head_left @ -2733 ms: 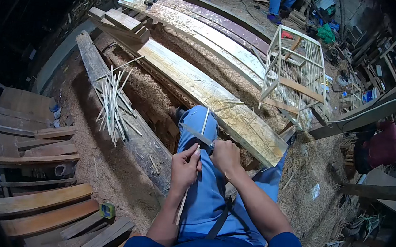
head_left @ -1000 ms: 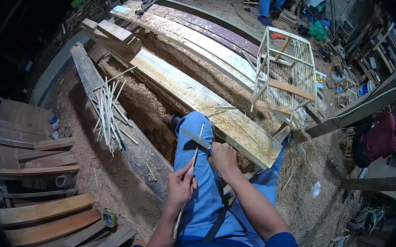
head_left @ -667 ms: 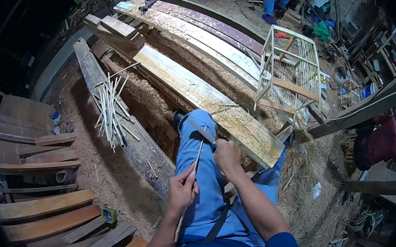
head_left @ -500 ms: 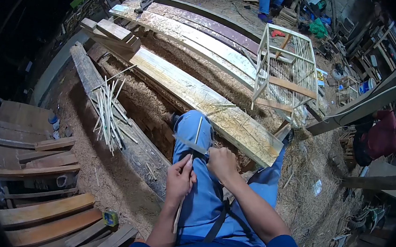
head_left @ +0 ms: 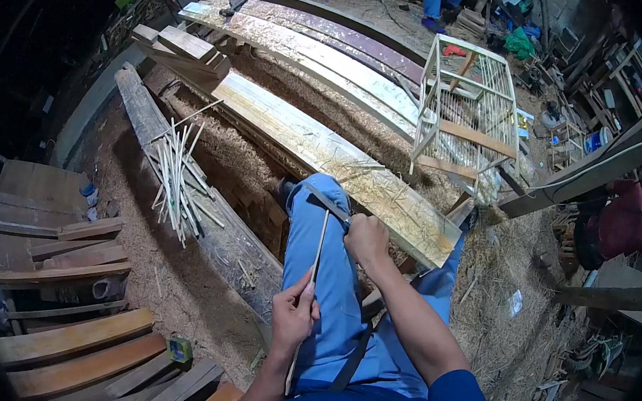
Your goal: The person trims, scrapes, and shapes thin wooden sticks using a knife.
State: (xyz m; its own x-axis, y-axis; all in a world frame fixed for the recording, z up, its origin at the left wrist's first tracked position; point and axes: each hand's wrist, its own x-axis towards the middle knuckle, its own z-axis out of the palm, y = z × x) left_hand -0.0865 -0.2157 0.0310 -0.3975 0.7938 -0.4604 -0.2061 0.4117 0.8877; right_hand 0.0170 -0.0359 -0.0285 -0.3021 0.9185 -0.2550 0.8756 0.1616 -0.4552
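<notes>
My left hand (head_left: 294, 313) is closed round a thin wooden strip (head_left: 321, 248), which runs up along the thigh in blue jeans. A knife (head_left: 328, 203) is held in my right hand (head_left: 367, 240), its blade pointing up and left over the knee, close to the strip's upper end. Left of the leg, a pile of pale thin sticks (head_left: 175, 180) lies on a weathered plank (head_left: 141, 114).
A long pale beam (head_left: 296, 141) crosses beyond the knee. At the upper right stands a slatted wooden frame (head_left: 470, 110). Curved wooden slats (head_left: 72, 335) and a tape measure (head_left: 179, 350) lie lower left. Two other people are partly visible, one in red (head_left: 618, 223).
The knife in my right hand has moved up and slightly right, toward the knee. My left hand has shifted slightly down, and more of the strip shows above it.
</notes>
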